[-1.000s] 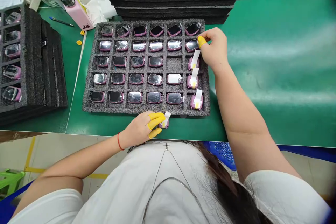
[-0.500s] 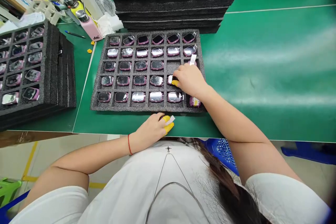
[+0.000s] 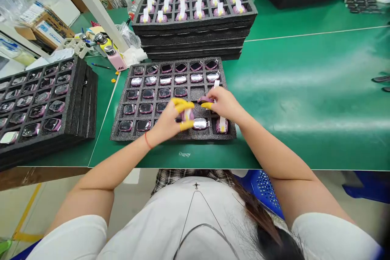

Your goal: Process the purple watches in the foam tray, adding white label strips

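Spreading across the frame, a green surface (image 3: 304,89) carries a black foam tray (image 3: 173,136) at lower centre, gridded with pink-rimmed watch cases (image 3: 201,124), most with glossy faces. A taller foam tray stack (image 3: 195,40) stands behind it, and another foam tray stack (image 3: 82,109) sits at the left. A left forearm (image 3: 112,166) and a right forearm (image 3: 271,142) angle inward over the tray's lower middle. The left grip (image 3: 166,120), with yellow finger cots (image 3: 183,105), is clenched on a pink case (image 3: 186,114) with a white tab. Just beside it, the right grip (image 3: 222,103) pinches a second pink case (image 3: 202,99).
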A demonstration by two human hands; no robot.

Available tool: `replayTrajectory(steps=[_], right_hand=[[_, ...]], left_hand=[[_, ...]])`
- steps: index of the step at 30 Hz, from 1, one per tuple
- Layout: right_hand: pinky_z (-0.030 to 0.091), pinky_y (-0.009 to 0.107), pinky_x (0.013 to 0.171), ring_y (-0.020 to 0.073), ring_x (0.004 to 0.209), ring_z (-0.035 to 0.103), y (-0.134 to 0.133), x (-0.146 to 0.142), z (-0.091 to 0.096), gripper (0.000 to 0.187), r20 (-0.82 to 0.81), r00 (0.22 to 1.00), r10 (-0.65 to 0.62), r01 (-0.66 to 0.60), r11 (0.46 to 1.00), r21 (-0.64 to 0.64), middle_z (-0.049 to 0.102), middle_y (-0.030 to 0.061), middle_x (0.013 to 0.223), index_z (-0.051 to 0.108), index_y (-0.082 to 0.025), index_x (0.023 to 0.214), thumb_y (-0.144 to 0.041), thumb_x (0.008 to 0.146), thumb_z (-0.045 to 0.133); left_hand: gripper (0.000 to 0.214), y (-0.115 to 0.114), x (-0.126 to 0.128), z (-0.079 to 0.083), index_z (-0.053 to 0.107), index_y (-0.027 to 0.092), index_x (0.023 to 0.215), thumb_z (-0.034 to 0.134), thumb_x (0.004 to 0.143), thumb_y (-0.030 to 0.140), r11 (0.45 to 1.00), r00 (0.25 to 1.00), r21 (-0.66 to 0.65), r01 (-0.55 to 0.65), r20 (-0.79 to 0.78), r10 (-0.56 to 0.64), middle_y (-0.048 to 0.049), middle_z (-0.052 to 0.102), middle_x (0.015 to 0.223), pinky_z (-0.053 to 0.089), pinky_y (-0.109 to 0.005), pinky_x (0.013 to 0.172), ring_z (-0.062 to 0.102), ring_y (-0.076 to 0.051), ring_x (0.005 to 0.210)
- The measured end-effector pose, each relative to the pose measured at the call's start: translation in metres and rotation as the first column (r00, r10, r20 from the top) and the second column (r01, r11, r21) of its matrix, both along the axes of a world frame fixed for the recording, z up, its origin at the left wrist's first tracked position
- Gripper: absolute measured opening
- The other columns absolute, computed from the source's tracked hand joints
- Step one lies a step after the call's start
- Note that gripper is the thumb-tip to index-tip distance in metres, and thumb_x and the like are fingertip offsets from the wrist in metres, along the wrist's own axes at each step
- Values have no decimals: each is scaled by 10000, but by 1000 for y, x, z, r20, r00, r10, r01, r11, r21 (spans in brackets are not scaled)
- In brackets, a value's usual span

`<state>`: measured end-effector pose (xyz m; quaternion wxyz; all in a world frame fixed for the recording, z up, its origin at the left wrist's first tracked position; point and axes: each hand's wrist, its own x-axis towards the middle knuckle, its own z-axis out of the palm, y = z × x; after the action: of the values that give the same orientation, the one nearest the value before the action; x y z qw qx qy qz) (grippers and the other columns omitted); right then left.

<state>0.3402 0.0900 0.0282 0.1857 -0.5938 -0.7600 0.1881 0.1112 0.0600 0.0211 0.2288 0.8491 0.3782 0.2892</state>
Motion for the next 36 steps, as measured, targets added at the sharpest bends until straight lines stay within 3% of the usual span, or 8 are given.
replayTrajectory(steps=[2, 5, 9, 12, 16, 22, 29, 36], right_hand=[[398, 268, 629, 127, 702, 487, -2, 8, 2, 116, -217, 973, -80, 96, 993, 65, 567, 20, 862, 628, -181, 826, -282, 807, 682], [406, 264, 582, 106, 631, 450, -6, 13, 0, 138, -573, 819, -34, 133, 982, 132, 514, -6, 817, 630, -202, 804, -276, 748, 732], [470, 279, 635, 130, 720, 529, -20, 5, -7, 79, -559, 801, 216, -18, 941, 337, 554, 19, 873, 662, -226, 852, -274, 798, 694], [496, 316, 715, 161, 815, 565, -37, -9, -13, 70, -331, 873, 358, -207, 887, 413, 595, 49, 938, 671, -236, 888, -247, 859, 607], [479, 323, 679, 181, 785, 559, -56, -29, -23, 183, -121, 868, 481, -442, 861, 251, 626, 67, 887, 659, -212, 893, -212, 924, 478], [470, 342, 707, 212, 824, 549, -59, -31, -26, 295, -14, 756, 654, -632, 736, 243, 646, 133, 967, 666, -130, 929, -418, 891, 614], [439, 404, 777, 238, 890, 512, -54, -35, -25, 390, -110, 913, 394, -381, 916, 124, 641, 115, 940, 668, -162, 839, -535, 892, 568], [477, 392, 790, 207, 867, 546, -60, -42, -26, 179, -328, 907, 263, -279, 960, -3, 628, 63, 889, 622, -197, 783, -350, 842, 692]], left_hand=[[469, 45, 17, -4, 590, 198, 1238, 748, 798, 237, 989, 989, 62, -132, -54, 135, -82, 515, 1171, 465, -404, 1030, 536, -221, 1137], [481, 99, 44, -18, 606, 137, 1219, 761, 772, 223, 995, 985, 63, -72, -153, 81, -104, 543, 1146, 455, -424, 1038, 547, -244, 1126], [339, 121, 55, -25, 646, 150, 1144, 690, 811, 198, 999, 984, 37, 21, -179, -14, -93, 610, 1135, 463, -404, 1024, 577, -236, 1115], [302, 102, 32, -11, 614, 149, 1193, 534, 905, 194, 998, 990, 54, 7, -143, 1, -93, 606, 1233, 410, -408, 1076, 539, -222, 1203], [234, 43, -12, 8, 664, 156, 1021, 501, 939, 302, 997, 989, 15, -77, -122, 78, -52, 679, 1029, 474, -355, 911, 612, -188, 978], [351, -39, -38, -14, 694, 184, 984, 600, 893, 509, 988, 917, 83, -131, -368, 152, -89, 650, 1005, 410, -441, 881, 544, -256, 968], [359, -44, -24, -27, 697, 193, 1040, 622, 884, 508, 987, 947, 123, -103, -291, 135, -92, 620, 1058, 338, -490, 1010, 501, -260, 1028], [242, -43, -21, -27, 642, 245, 1127, 607, 928, 380, 998, 988, 8, -56, -142, 57, -50, 651, 1083, 300, -460, 1069, 548, -211, 1062]])
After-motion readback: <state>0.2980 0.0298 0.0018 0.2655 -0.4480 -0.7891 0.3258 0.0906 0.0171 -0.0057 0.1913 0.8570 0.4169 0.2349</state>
